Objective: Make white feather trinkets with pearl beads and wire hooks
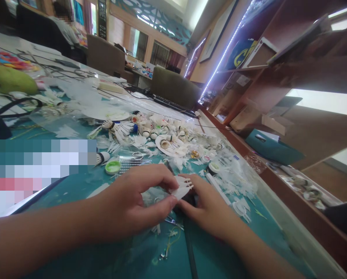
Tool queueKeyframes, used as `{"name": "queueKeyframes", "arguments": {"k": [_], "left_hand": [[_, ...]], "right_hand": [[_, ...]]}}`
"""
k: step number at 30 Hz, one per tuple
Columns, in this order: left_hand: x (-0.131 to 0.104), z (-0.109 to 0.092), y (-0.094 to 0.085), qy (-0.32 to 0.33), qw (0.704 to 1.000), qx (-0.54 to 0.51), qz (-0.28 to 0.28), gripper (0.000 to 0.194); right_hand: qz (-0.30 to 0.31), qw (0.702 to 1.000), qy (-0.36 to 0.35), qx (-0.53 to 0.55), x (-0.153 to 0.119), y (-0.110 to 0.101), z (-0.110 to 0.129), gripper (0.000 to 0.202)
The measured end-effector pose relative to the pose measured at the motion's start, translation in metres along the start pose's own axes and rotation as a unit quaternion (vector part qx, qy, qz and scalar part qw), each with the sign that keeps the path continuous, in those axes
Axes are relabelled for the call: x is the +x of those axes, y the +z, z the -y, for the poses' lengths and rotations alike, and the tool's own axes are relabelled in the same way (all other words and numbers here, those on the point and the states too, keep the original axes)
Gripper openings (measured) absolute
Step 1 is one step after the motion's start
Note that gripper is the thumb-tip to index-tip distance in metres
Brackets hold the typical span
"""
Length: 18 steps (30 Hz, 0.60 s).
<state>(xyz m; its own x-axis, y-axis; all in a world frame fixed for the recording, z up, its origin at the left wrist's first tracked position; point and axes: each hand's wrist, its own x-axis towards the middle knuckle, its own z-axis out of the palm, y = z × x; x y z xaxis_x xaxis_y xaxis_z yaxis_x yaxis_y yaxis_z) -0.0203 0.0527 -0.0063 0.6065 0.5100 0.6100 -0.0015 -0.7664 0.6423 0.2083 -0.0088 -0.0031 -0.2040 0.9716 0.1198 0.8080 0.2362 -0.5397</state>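
My left hand (130, 195) pinches white feathers (181, 189); whether my right hand (209, 207), just right of them, grips I can't tell

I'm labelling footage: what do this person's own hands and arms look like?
The left hand and right hand are bare: no gloves, and no rings or wristbands show. The left forearm and right forearm are uncovered, with no sleeve in view.

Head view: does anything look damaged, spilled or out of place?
Yes: mid-picture, shuttlecocks lie tipped and jumbled among loose white feather pieces, some perhaps pulled apart. A green, fruit-like object at left seems misplaced.
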Motion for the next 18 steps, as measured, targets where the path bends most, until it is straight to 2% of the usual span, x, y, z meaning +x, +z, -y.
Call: {"name": "queueKeyframes", "arguments": {"k": [2, 6, 9, 12, 15, 18], "left_hand": [[0.001, -0.001, 0.000, -0.001, 1.000, -0.006, -0.011, 0.012], [0.002, -0.001, 0.001, -0.028, 0.999, 0.008, -0.018, 0.008], [0.002, 0.001, 0.002, -0.036, 0.999, -0.001, -0.032, 0.009], [0.002, 0.002, 0.002, -0.025, 0.998, -0.014, -0.048, 0.008], [0.001, 0.002, 0.001, -0.005, 0.998, 0.003, -0.066, 0.010], [0.001, 0.003, -0.001, 0.035, 0.994, 0.034, -0.095, 0.013]], "right_hand": [[-0.001, 0.999, 0.032, -0.011, 0.001, -0.001, -0.001, 0.055], [0.013, 0.996, 0.086, -0.003, 0.000, -0.003, -0.001, 0.067], [-0.006, 0.982, 0.119, 0.148, 0.000, -0.004, -0.008, 0.074], [-0.026, 0.943, 0.148, 0.298, 0.003, -0.006, -0.019, 0.073], [-0.032, 0.915, 0.140, 0.377, 0.006, -0.011, -0.024, 0.077], [-0.023, 0.883, 0.114, 0.454, 0.003, -0.015, -0.019, 0.074]]}}
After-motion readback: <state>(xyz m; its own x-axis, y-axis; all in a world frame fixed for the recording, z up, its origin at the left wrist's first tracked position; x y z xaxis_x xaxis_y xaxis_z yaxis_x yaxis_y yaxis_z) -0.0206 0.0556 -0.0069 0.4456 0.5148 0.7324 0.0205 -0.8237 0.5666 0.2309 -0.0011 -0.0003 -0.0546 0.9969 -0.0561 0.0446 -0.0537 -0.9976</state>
